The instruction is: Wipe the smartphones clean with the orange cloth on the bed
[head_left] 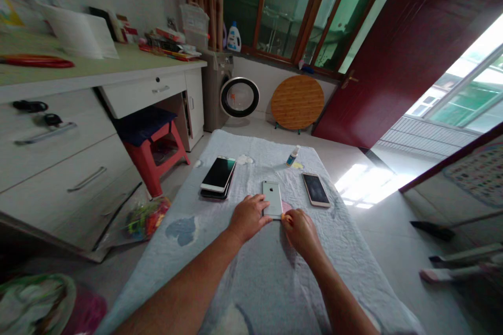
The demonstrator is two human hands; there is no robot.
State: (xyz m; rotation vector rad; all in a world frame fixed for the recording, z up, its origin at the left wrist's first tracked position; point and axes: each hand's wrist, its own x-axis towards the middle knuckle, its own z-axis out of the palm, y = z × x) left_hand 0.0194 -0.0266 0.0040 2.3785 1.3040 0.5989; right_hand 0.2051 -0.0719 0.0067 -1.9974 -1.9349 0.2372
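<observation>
A silver phone point(273, 194) lies back up on the cloth-covered table point(243, 293), its logo showing. My left hand point(248, 215) grips its left edge, fingers on the back and thumb at the lower corner. At the phone's lower right corner, my right hand point(298, 226) is closed, pinching a small orange-yellow item point(287, 215) against the edge; most of that item is hidden. To the left, a white-framed phone point(219, 174) rests on a darker one point(214, 194). Another phone point(316, 190) lies screen up at the right. Behind them stands a small spray bottle point(292, 156).
A desk point(145, 73) with drawers runs along the left, a red stool point(157, 154) beneath it. A washing machine point(215, 94) with its door open and a round wooden board point(297, 102) stand behind the table. A bin point(70, 303) is at lower left.
</observation>
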